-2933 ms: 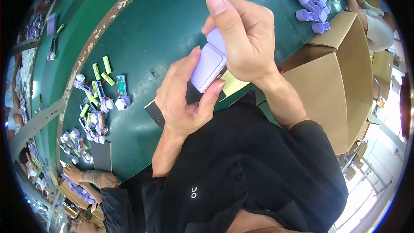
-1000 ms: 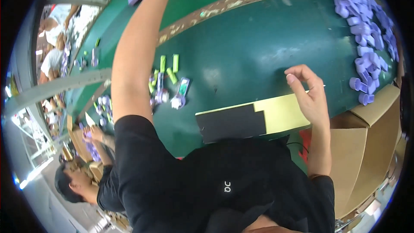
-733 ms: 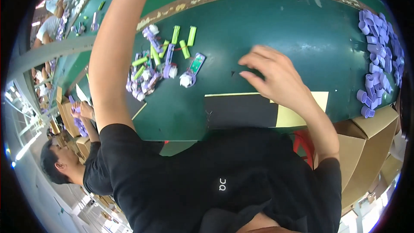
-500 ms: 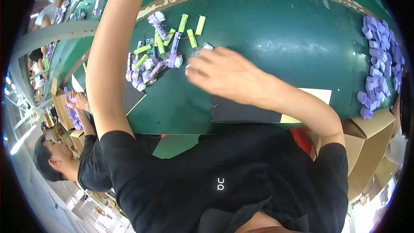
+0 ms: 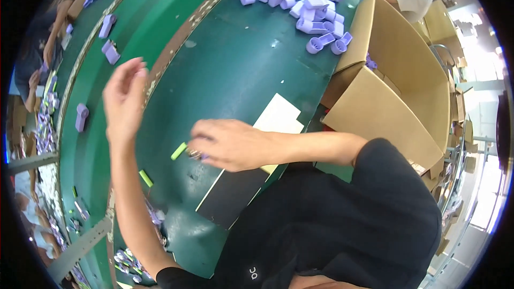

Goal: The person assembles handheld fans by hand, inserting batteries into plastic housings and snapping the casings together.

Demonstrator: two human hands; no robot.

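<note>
My left hand point(image 5: 126, 96) is raised near the worn far edge of the green table, fingers loosely curved and apart, slightly blurred, with nothing seen in them. Lower down, my right hand point(image 5: 230, 143) is closed over a small purple-and-metal part point(image 5: 195, 154), mostly hidden under the fingers. Just beside those fingertips lies a green battery-like cylinder point(image 5: 179, 151); whether it is joined to the part I cannot tell. Another green cylinder point(image 5: 145, 178) rests on the table by my left forearm. More purple pieces point(image 5: 155, 215) are partly hidden behind that forearm.
Many purple plastic housings point(image 5: 316, 16) are heaped at the far right of the table point(image 5: 225, 69). An open cardboard box point(image 5: 393, 112) stands beyond the right edge. A black sheet point(image 5: 227, 198) and pale cardboard point(image 5: 278, 115) lie by my body. Purple units point(image 5: 81, 118) sit on the green belt point(image 5: 96, 144). Other people work nearby.
The view has swung right, bringing the purple heap and box closer. My left hand has come into view near the far table edge. My right hand is now away from the cluster of assemblies.
</note>
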